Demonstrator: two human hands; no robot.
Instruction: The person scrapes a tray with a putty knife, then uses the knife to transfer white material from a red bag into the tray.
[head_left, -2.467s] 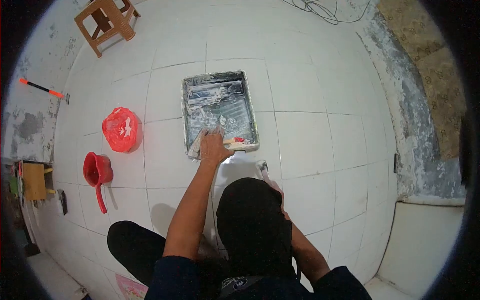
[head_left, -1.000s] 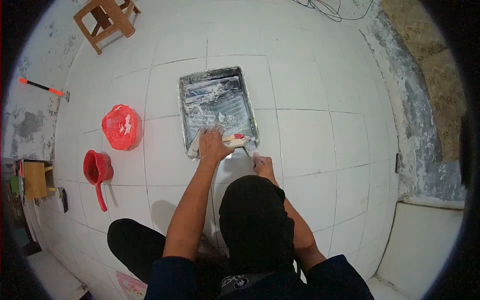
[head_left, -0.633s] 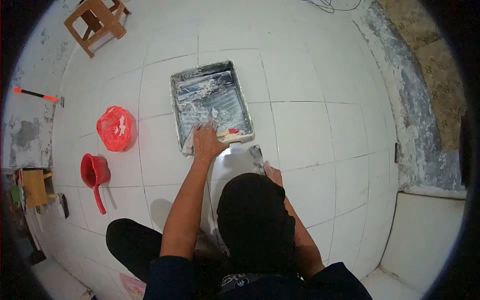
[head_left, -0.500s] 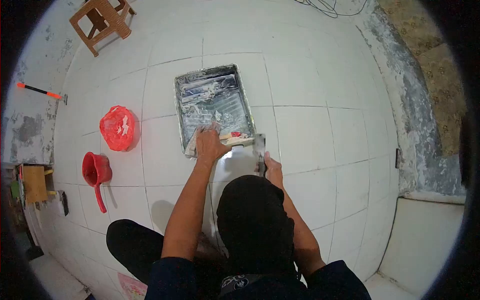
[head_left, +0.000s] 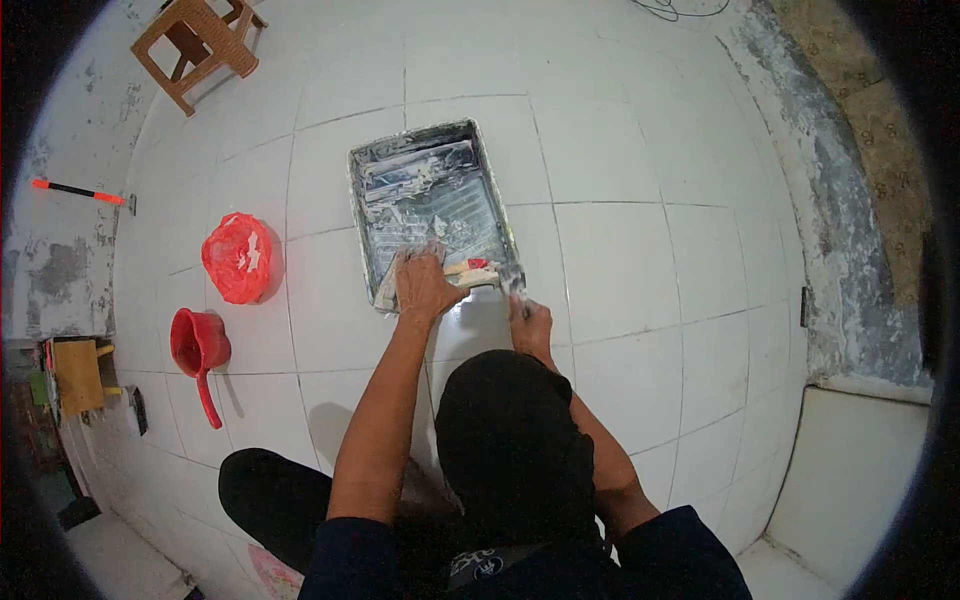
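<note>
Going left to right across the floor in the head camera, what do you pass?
Red jug → red plastic bag → left hand on the paint tray → right hand, holding a scraper.

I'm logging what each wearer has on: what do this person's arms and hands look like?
Both forearms are bare. Dark navy sleeves are pushed up above the elbows. The left hand and right hand wear no gloves; no watch or ring shows. Pale smears seem to mark the fingers, though the picture is too small to be sure.
</note>
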